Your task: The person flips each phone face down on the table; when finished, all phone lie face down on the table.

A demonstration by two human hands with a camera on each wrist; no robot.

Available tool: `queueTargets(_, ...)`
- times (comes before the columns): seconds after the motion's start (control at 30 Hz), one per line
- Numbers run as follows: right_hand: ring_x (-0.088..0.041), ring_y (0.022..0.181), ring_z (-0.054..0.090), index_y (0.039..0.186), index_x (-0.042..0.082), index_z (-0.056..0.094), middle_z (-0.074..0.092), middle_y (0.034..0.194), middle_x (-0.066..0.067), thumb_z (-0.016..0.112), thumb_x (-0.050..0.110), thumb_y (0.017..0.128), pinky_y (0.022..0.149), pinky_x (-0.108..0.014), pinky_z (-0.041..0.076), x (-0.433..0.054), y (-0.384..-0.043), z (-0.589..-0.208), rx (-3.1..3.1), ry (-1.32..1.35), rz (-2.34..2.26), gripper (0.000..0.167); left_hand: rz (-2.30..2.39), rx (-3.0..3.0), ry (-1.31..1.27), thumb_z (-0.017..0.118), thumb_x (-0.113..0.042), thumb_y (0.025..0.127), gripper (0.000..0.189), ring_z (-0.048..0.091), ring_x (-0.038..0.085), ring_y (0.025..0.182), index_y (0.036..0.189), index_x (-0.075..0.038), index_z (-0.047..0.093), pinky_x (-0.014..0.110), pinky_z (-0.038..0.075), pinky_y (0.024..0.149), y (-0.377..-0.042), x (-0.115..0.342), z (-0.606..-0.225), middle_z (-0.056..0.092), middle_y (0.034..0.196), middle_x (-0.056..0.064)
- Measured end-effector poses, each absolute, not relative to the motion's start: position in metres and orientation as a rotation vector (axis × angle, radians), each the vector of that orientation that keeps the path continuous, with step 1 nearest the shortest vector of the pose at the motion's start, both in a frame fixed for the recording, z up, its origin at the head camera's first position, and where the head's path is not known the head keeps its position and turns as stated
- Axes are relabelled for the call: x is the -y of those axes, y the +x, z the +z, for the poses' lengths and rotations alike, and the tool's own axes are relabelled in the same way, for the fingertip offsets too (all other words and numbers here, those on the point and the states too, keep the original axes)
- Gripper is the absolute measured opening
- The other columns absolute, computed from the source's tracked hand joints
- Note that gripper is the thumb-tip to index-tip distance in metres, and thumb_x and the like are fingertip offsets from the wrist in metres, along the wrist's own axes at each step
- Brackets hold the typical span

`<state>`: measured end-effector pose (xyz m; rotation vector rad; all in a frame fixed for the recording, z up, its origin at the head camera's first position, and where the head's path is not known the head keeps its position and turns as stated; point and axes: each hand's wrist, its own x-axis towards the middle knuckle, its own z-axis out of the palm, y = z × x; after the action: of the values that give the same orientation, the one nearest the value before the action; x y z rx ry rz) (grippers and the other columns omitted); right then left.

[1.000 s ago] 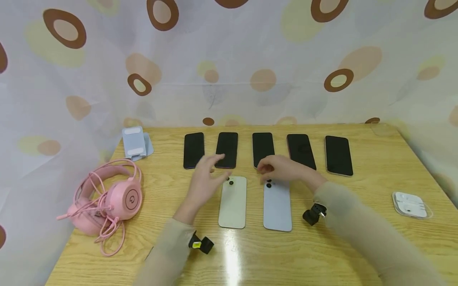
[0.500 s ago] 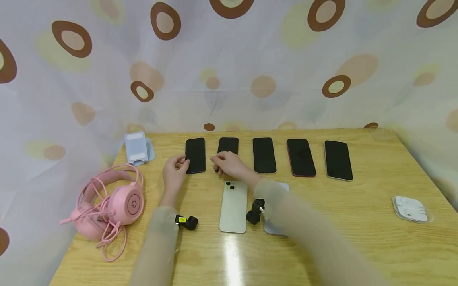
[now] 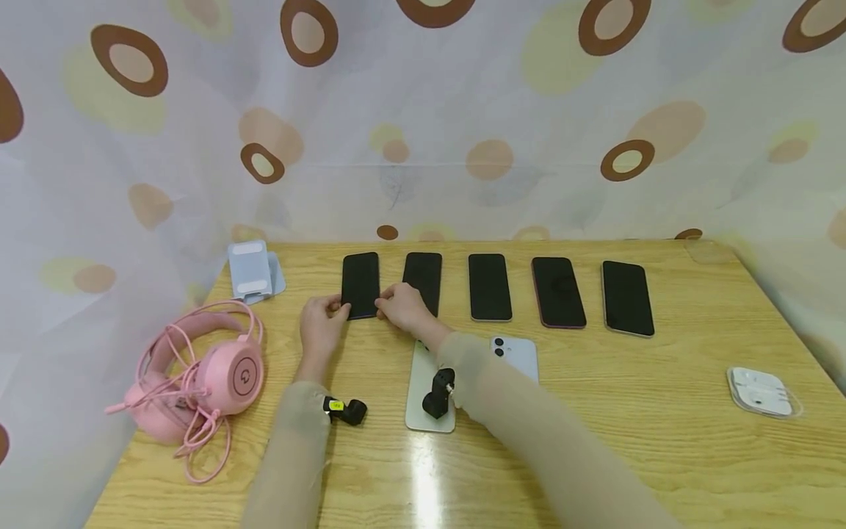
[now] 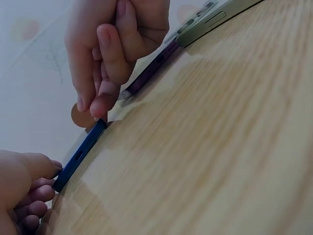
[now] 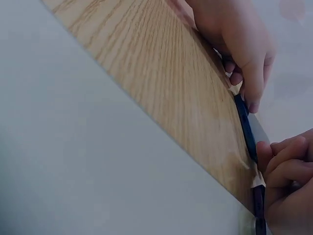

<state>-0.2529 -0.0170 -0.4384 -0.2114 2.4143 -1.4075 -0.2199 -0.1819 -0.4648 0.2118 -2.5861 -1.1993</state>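
Observation:
A black-screened smartphone (image 3: 360, 283) with a blue frame lies face up at the left end of the back row. My left hand (image 3: 322, 327) holds its left edge near the lower corner, thumb on top. At the opposite lower corner, my right hand (image 3: 405, 308) pinches the edge with curled fingers. The blue edge (image 4: 78, 157) lies low over the wood in the left wrist view, between both hands. Beneath my right forearm is a pale yellow-green smartphone (image 3: 418, 389), back up and partly hidden. A light blue smartphone (image 3: 520, 356), also back up, is half covered by the sleeve.
Along the back row lie more dark-screened smartphones (image 3: 490, 286), evenly spaced. A pink headset (image 3: 228, 371) with tangled cable and a pale blue phone stand (image 3: 250, 268) occupy the left side. White earphones (image 3: 758, 391) in a case sit at right. A patterned curtain (image 3: 489, 198) borders the table.
Both hands have moved left to the leftmost smartphone. My right hand left the light blue smartphone, passed over the second one in the row and reached the first one's right corner.

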Motion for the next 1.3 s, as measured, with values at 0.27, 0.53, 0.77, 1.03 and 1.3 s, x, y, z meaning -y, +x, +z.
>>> queueTargets(0.27,-0.008,0.040,0.042,0.112,-0.004,0.061,0.067,0.070,-0.005,0.062,0.010,0.092,0.039,-0.020,0.035,0.026,-0.257,-0.447,-2.235,-0.013,-1.662,0.024,-1.163,2.632,0.209,0.065,-0.013,0.091,0.029,0.053,0.031,0.093,0.112,0.006,0.067,0.042,0.042,0.084,-0.221,0.186,-0.465,0.059,0.095,0.016)
queueTargets(0.53,-0.008,0.041,0.036,0.115,-0.001,0.059,0.068,0.081,-0.007,0.065,0.016,0.091,0.038,-0.022,0.029,0.010,-0.254,-0.447,-2.102,-0.047,-1.897,0.029,-1.155,2.630,0.173,0.062,-0.015,0.091,0.028,0.055,0.030,0.094,0.110,0.004,0.068,0.040,0.042,0.084,-0.226,0.174,-0.461,0.059,0.096,0.015)
queueTargets(0.77,-0.008,0.039,0.032,0.119,0.004,0.058,0.069,0.093,-0.012,0.064,0.021,0.093,0.038,-0.022,0.027,0.008,-0.249,-0.437,-2.061,-0.244,-1.967,0.032,-1.141,2.649,0.080,0.056,-0.016,0.093,0.028,0.056,0.030,0.098,0.109,0.003,0.070,0.041,0.042,0.087,-0.227,0.171,-0.459,0.064,0.103,0.017)
queueTargets(1.03,-0.010,0.041,0.036,0.119,0.010,0.062,0.067,0.091,-0.013,0.064,0.024,0.093,0.039,-0.023,0.032,0.012,-0.250,-0.432,-2.153,-0.321,-1.919,0.029,-1.342,2.576,0.105,0.056,-0.016,0.094,0.027,0.055,0.026,0.092,0.110,0.001,0.070,0.036,0.043,0.079,-0.226,0.167,-0.458,0.062,0.100,0.015)
queueTargets(1.3,-0.011,0.044,0.041,0.126,0.011,0.059,0.067,0.081,-0.008,0.063,0.020,0.093,0.042,-0.024,0.036,0.025,-0.250,-0.436,-2.250,-0.457,-1.781,0.034,-1.574,2.176,0.169,0.059,-0.011,0.093,0.022,0.055,0.020,0.089,0.100,0.007,0.070,0.026,0.043,0.077,-0.223,0.167,-0.453,0.062,0.096,0.016)
